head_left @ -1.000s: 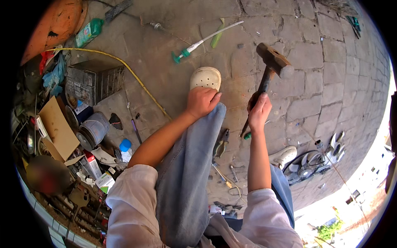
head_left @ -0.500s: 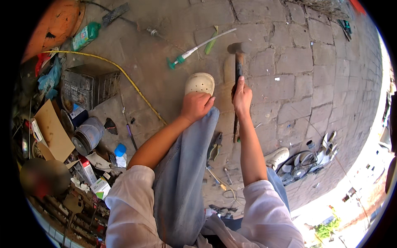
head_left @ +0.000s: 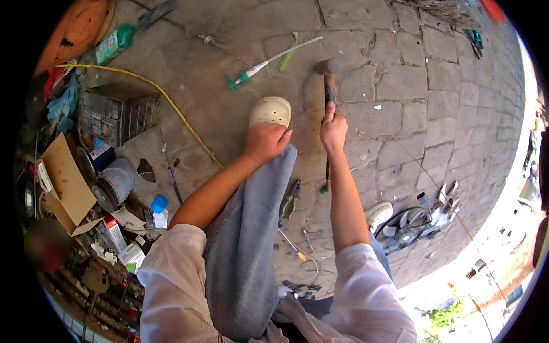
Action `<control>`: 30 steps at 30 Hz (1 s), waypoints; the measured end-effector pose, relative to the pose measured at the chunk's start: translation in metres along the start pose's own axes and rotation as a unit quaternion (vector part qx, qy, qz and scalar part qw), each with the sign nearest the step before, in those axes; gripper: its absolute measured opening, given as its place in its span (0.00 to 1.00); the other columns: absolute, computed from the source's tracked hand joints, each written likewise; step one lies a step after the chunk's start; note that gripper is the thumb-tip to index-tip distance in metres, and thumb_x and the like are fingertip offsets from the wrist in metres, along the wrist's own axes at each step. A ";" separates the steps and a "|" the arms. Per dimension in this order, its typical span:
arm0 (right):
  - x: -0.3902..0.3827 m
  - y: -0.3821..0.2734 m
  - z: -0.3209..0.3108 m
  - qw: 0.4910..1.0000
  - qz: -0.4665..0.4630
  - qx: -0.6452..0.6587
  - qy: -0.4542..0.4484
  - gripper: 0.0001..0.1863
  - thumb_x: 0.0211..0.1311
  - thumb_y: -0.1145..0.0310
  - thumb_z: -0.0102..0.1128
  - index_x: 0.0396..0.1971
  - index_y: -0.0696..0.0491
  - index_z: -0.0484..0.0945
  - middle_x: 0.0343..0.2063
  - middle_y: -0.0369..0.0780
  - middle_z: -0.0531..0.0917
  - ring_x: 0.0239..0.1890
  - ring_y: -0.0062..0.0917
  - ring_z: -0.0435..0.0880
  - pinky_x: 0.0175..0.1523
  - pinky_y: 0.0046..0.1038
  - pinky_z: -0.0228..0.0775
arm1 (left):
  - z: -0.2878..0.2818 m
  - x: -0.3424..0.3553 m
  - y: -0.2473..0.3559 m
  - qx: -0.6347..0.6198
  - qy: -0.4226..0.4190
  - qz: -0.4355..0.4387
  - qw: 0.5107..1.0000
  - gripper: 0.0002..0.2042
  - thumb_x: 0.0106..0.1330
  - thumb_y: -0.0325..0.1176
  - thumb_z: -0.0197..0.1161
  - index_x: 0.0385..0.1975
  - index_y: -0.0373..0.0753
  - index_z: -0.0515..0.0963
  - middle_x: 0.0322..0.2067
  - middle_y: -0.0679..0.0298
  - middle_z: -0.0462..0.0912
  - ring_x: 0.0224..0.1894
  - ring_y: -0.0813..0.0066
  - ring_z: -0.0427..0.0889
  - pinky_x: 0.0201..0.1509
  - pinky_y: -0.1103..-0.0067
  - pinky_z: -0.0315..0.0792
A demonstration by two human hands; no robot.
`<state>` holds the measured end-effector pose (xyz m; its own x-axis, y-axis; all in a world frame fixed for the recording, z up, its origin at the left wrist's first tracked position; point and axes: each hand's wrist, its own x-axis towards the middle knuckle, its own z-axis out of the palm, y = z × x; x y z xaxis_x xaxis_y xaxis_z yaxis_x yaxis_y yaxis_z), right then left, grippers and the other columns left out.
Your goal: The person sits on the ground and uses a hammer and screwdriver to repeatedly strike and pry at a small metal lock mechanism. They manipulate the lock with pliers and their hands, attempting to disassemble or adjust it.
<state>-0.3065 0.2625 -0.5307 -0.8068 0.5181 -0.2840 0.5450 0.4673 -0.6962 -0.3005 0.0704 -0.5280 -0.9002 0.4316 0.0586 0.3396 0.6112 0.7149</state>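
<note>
My right hand (head_left: 334, 132) is closed round the handle of a hammer (head_left: 328, 86), thumb laid along it toward the head. The hammer's grey head is at the far end, over the paving. My left hand (head_left: 265, 143) is curled by my bent knee, just on the near side of a cream clog (head_left: 270, 111) on my foot. Its fingertips are hidden, so what it grips, if anything, does not show. Pliers (head_left: 290, 200) lie on the ground between my forearms. Beyond the clog lies a green and white hand pump (head_left: 246, 76) with a long pale tube.
Stone paving (head_left: 394, 86) spreads ahead and right. At left are a yellow hose (head_left: 171, 102), a dark crate (head_left: 119, 114), a cardboard box (head_left: 70, 182) and a green bottle (head_left: 114, 44). Fan-like parts (head_left: 409, 224) lie at right, near my other clog (head_left: 378, 215).
The whole view has shifted slightly, moving most things a little to the left. My right hand still holds the hammer, and my left hand stays by the knee.
</note>
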 end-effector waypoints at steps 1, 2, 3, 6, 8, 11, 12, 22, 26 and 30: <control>0.005 0.006 0.009 0.996 0.035 -0.076 -0.011 0.35 0.74 0.43 0.39 0.17 0.59 0.69 0.11 0.38 0.71 0.12 0.24 0.68 0.20 0.29 0.60 | -0.001 0.002 -0.003 0.000 0.012 0.023 1.000 0.11 0.62 0.36 0.61 0.19 0.39 0.76 0.19 0.59 0.77 0.22 0.57 0.77 0.27 0.64 0.69; 0.004 0.011 0.011 0.995 0.099 -0.017 -0.021 0.34 0.74 0.42 0.40 0.16 0.57 0.68 0.11 0.36 0.70 0.12 0.23 0.67 0.18 0.28 0.59 | -0.002 0.000 -0.003 0.001 -0.023 0.009 1.000 0.11 0.63 0.36 0.61 0.20 0.39 0.77 0.20 0.59 0.78 0.23 0.57 0.78 0.27 0.65 0.69; 0.006 0.012 0.012 0.995 0.076 0.056 -0.039 0.34 0.74 0.42 0.40 0.16 0.56 0.68 0.10 0.36 0.69 0.11 0.22 0.66 0.18 0.27 0.58 | -0.003 0.002 -0.005 0.012 -0.018 0.001 1.000 0.11 0.63 0.36 0.61 0.20 0.39 0.77 0.20 0.59 0.78 0.23 0.57 0.78 0.27 0.65 0.70; -0.009 0.007 -0.012 0.956 0.140 0.244 -0.081 0.34 0.73 0.38 0.37 0.16 0.52 0.66 0.10 0.33 0.66 0.10 0.18 0.63 0.16 0.23 0.53 | -0.006 0.003 -0.002 0.027 -0.040 -0.019 0.999 0.09 0.63 0.36 0.62 0.24 0.39 0.78 0.23 0.59 0.80 0.25 0.57 0.79 0.29 0.66 0.72; -0.025 0.000 -0.038 0.936 0.190 0.283 -0.085 0.34 0.74 0.39 0.33 0.17 0.52 0.65 0.10 0.32 0.65 0.10 0.16 0.61 0.15 0.22 0.50 | -0.002 0.015 0.002 0.001 -0.002 -0.040 0.999 0.06 0.64 0.35 0.62 0.29 0.40 0.78 0.25 0.60 0.81 0.26 0.56 0.80 0.31 0.66 0.73; -0.050 -0.004 -0.062 0.920 0.210 0.324 -0.073 0.34 0.74 0.39 0.31 0.17 0.52 0.64 0.10 0.32 0.63 0.10 0.16 0.59 0.15 0.21 0.48 | 0.011 0.056 -0.001 0.006 -0.002 -0.088 0.996 0.08 0.64 0.34 0.62 0.40 0.42 0.77 0.35 0.59 0.80 0.33 0.55 0.81 0.37 0.65 0.75; -0.059 -0.003 -0.067 0.916 0.237 0.318 -0.066 0.34 0.74 0.39 0.31 0.17 0.52 0.64 0.09 0.32 0.63 0.10 0.16 0.59 0.15 0.21 0.48 | 0.020 0.080 -0.005 0.004 0.001 -0.084 0.996 0.09 0.63 0.33 0.63 0.41 0.42 0.77 0.38 0.58 0.79 0.37 0.55 0.80 0.39 0.65 0.75; -0.128 0.029 -0.075 0.917 0.282 0.273 -0.066 0.35 0.75 0.39 0.31 0.15 0.52 0.64 0.09 0.32 0.64 0.10 0.16 0.61 0.16 0.21 0.51 | 0.086 0.161 -0.033 0.055 -0.035 -0.086 0.994 0.10 0.57 0.24 0.63 0.38 0.39 0.73 0.42 0.56 0.74 0.47 0.51 0.76 0.46 0.63 0.74; -0.132 0.032 -0.071 0.919 0.275 0.277 -0.055 0.33 0.75 0.42 0.35 0.16 0.52 0.64 0.10 0.31 0.64 0.11 0.14 0.62 0.17 0.20 0.52 | 0.079 0.141 -0.033 0.026 -0.044 -0.040 0.998 0.12 0.56 0.24 0.65 0.39 0.37 0.72 0.41 0.56 0.74 0.43 0.50 0.77 0.45 0.64 0.73; -0.128 0.035 -0.068 0.916 0.291 0.270 -0.053 0.31 0.76 0.45 0.37 0.17 0.52 0.65 0.11 0.31 0.65 0.12 0.14 0.62 0.17 0.20 0.52 | 0.076 0.135 -0.033 -0.005 -0.021 -0.089 0.996 0.08 0.59 0.26 0.62 0.35 0.38 0.71 0.42 0.55 0.73 0.44 0.48 0.77 0.44 0.61 0.73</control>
<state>-0.1684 0.2615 -0.4743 -0.4489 0.4804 -0.7534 0.7206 -0.3039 -0.6232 -0.4124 0.1588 -0.5968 -0.9339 0.3435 -0.0990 0.1722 0.6748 0.7176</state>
